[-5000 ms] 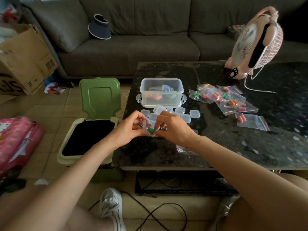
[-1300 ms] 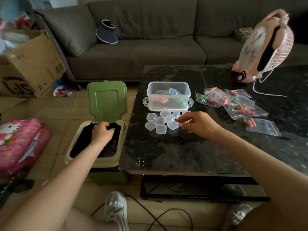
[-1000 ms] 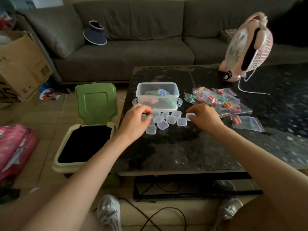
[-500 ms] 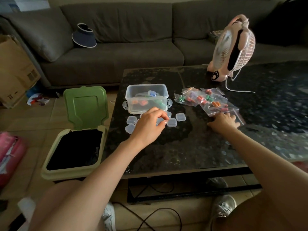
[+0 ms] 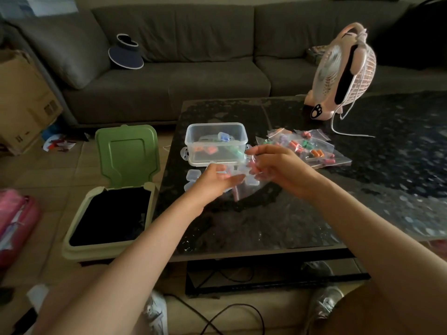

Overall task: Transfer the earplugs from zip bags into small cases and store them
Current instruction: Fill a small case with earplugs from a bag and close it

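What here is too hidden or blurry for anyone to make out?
Head view only:
- Zip bag in the right hand: motion blur, earplug count unclear.
- Left hand: blurred; whether it grips a case or the bag is unclear.
- Small cases: partly behind both hands, number unknown.
- Bin: inside too dark to see.

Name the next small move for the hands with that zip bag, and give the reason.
Probably pull the zip bag open at its seal. The right hand grips it with pinkish earplugs inside, the left hand is at its other edge, and small cases wait on the table just below.
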`<state>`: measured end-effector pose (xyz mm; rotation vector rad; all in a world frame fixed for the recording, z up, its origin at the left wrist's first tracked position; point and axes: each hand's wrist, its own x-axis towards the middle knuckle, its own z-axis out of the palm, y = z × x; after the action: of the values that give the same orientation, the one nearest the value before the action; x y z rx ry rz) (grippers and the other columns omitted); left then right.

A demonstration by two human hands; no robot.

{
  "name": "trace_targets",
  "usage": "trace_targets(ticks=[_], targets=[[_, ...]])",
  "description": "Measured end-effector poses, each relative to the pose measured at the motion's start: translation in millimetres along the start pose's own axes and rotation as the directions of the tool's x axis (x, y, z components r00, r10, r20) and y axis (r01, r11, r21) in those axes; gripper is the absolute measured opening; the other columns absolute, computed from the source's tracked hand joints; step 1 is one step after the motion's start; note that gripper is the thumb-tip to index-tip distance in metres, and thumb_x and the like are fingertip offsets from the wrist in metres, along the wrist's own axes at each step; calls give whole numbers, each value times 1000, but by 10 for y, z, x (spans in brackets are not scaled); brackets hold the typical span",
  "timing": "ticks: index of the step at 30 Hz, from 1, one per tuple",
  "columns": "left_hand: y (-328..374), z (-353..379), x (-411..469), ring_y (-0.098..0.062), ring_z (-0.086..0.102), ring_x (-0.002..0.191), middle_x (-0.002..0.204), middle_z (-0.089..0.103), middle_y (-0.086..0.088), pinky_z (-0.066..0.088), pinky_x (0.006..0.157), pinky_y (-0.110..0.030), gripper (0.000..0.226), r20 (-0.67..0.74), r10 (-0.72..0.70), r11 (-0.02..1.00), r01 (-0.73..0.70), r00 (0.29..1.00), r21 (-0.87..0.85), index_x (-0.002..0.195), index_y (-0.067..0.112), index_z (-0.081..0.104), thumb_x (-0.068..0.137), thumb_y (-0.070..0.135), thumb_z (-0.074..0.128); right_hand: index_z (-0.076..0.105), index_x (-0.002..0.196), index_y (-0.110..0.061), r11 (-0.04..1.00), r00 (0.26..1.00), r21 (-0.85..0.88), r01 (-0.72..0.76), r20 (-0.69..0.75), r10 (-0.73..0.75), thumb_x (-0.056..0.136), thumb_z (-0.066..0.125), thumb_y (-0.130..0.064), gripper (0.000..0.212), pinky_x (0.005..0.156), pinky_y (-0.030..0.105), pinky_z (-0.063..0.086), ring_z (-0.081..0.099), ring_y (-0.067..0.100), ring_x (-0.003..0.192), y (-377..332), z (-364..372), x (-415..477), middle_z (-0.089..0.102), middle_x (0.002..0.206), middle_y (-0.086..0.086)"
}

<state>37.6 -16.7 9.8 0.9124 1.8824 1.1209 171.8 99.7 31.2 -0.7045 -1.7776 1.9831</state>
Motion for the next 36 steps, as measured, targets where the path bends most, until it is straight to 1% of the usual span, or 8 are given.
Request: trace_targets(ticks=[3, 6, 12, 15, 19, 26, 30, 36], targets=[[-9, -114, 0, -24, 63, 108, 114, 68, -9, 49, 96, -41, 57, 165, -80, 936, 131, 983, -326, 124, 13, 54, 75, 39, 67, 59, 107, -8, 994, 1000, 106, 8, 0, -8, 90, 45, 7, 27, 63, 24, 55, 63, 17, 72, -14, 61, 63, 62, 85, 12], [-29, -153, 14, -22, 68, 99, 105, 71, -9, 54, 82, -33, 35, 138, -71, 883, 127, 988, -453, 115, 10, 61, 82, 21, 67, 58, 111, -6, 993, 994, 121, 17, -109, -4, 88, 46, 9, 31, 71, 30, 59, 61, 21, 74, -20, 73, 127, 62, 88, 15], [-55, -265, 19, -17, 69, 88, 86, 73, -4, 53, 81, -31, 10, -48, -58, 924, 36, 997, -380, 95, 12, 67, 85, 10, 65, 58, 113, -11, 976, 996, -197, -90, -31, 86, 85, 51, 3, 31, 74, 31, 57, 65, 22, 76, 4, 97, 134, 67, 86, 15], [-7, -281, -26, -14, 70, 82, 85, 72, -4, 54, 79, -27, 8, -80, 25, 981, -40, 996, -190, 93, 11, 68, 87, 11, 63, 61, 110, -11, 938, 990, -332, -104, 54, 129, 92, 55, -15, 19, 74, 29, 56, 68, 22, 78, 35, 144, 105, 69, 88, 9], [37, -245, -82, -11, 69, 77, 83, 71, -3, 54, 80, -27, 8, -53, 80, 996, -81, 995, -29, 95, 8, 65, 88, 10, 61, 66, 87, -9, 924, 998, -379, -45, -56, 25, 87, 66, -18, 10, 64, 24, 56, 66, 15, 65, 86, 186, 85, 67, 75, 4], [44, -227, -75, -15, 68, 94, 98, 72, -1, 52, 91, -37, 20, -12, 79, 996, -79, 997, -38, 106, 14, 66, 89, 24, 62, 64, 94, 0, 944, 999, -330, -34, -42, 22, 83, 69, -10, 16, 60, 20, 57, 67, 10, 58, 95, 188, 60, 70, 73, 5], [46, -199, -74, -18, 67, 96, 97, 71, -5, 51, 94, -38, 15, -83, 90, 994, -95, 993, -62, 100, 12, 69, 89, 19, 62, 64, 96, 0, 947, 999, -320, -21, 32, 33, 83, 68, -12, 18, 63, 21, 57, 69, 14, 65, 79, 203, 40, 72, 76, 6], [76, -194, -85, -16, 65, 95, 93, 70, -2, 52, 89, -33, 4, -137, 87, 989, -102, 987, -110, 88, 18, 68, 87, 18, 64, 62, 91, 0, 975, 997, -219, 31, -60, -45, 86, 65, -13, 14, 56, 19, 53, 69, 16, 65, 73, 182, 61, 72, 79, 10]])
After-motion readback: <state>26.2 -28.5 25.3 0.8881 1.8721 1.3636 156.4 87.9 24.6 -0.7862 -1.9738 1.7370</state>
